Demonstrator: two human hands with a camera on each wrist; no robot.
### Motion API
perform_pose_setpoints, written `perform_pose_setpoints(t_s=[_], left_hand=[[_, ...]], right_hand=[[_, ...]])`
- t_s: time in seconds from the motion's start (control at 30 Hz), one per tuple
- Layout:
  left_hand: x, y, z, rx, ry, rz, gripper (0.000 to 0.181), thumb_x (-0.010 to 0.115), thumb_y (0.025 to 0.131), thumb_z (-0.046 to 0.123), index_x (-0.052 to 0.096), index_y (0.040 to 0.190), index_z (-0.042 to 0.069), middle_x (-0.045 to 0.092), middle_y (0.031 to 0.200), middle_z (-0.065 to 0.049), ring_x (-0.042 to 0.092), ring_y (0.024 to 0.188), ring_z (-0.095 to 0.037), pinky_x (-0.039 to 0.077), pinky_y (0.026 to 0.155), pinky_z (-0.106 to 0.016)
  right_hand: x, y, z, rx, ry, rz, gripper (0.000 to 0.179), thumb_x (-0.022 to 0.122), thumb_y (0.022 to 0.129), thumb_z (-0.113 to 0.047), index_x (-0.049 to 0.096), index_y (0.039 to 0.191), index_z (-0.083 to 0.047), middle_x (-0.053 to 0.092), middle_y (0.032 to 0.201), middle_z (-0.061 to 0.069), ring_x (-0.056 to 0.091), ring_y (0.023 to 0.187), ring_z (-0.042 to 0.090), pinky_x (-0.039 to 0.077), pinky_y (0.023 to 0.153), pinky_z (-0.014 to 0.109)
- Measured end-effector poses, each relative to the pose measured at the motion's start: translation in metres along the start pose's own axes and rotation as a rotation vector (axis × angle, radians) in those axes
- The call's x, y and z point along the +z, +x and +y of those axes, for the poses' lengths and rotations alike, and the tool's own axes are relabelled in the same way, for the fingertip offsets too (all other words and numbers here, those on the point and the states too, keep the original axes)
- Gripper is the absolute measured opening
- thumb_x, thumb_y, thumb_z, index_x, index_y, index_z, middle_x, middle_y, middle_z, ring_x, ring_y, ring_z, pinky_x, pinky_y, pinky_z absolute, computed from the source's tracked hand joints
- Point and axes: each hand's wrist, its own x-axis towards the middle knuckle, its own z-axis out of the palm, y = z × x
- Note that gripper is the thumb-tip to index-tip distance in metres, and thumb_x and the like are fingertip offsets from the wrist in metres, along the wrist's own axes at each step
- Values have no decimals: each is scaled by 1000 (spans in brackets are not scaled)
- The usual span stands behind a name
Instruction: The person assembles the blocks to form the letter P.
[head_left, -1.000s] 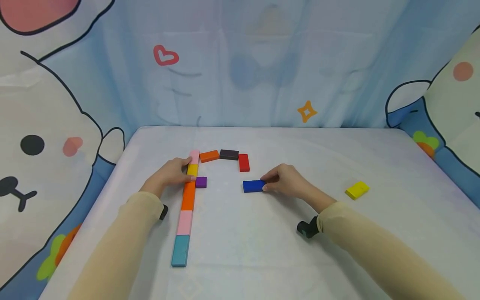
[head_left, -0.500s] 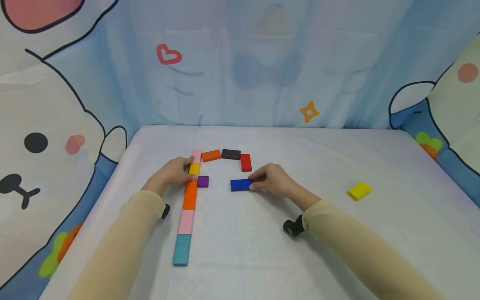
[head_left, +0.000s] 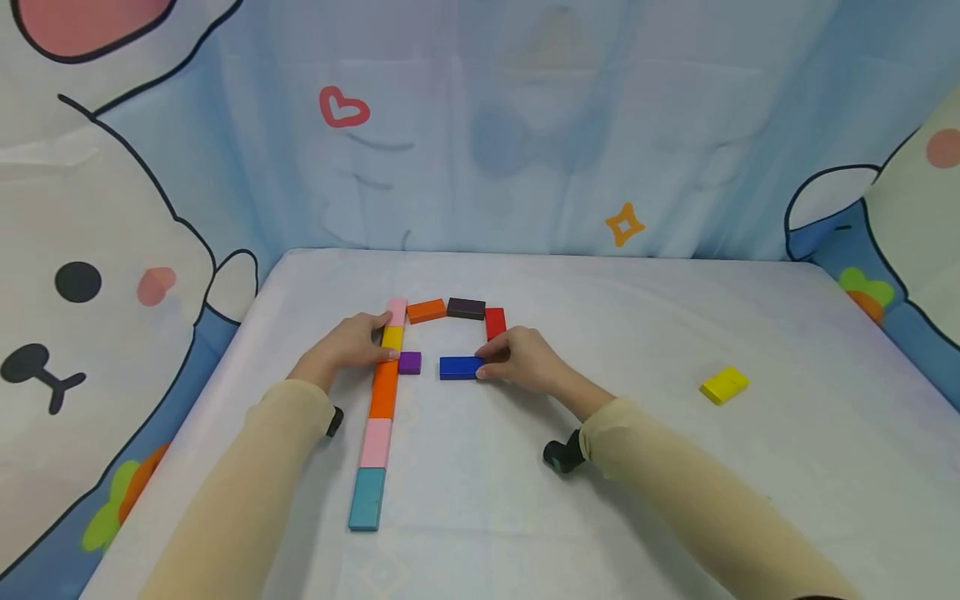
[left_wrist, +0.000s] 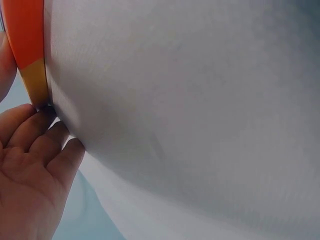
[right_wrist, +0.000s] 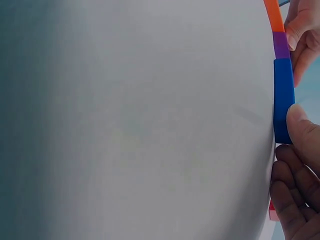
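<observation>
My right hand pinches the right end of a blue block between thumb and fingers, low over the white table. A short gap separates it from a purple block in the head view. That purple block sits against the right side of a column of coloured blocks. My left hand straddles the golden-yellow block in this column, thumb near the orange block and fingers by the upper pink block. The left wrist view shows bent fingers at the golden-yellow block's end.
Below the orange block, the column continues with a pink block and a teal block. An orange block, a dark block and a partly covered red block arch rightward from its top. A bright yellow block lies far right.
My right hand has slid the blue block leftward toward the purple block, and now overlaps the red block in view. My left hand stays at the column; the head view has shifted slightly.
</observation>
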Motion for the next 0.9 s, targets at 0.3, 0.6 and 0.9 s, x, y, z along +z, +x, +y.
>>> perform_pose_setpoints(t_s=[0.3, 0.6, 0.9], left_hand=[[0, 2, -1, -1, -1, 4, 78, 68, 99, 27, 24, 163, 17, 29, 167, -18, 27, 154, -37, 29, 125, -54], [-1, 0, 0, 7, 12, 2, 78, 68, 99, 28, 24, 163, 16, 29, 167, -19, 28, 154, -38, 29, 125, -54], [-2, -3, 1, 9, 0, 7, 78, 68, 99, 29, 24, 163, 17, 29, 168, -17, 27, 155, -37, 28, 126, -54]], right_hand=[[8, 8, -9, -5, -3, -9, 34, 79, 91, -19, 76, 123, -9, 77, 115, 7, 66, 100, 19, 58, 90, 30], [13, 14, -16, -5, 1, -10, 33, 79, 91, -19, 76, 123, -9, 77, 114, 6, 66, 101, 19, 58, 90, 30], [15, 14, -22, 8, 9, -12, 33, 79, 91, -18, 75, 123, -9, 76, 114, 6, 66, 102, 19, 58, 90, 30]])
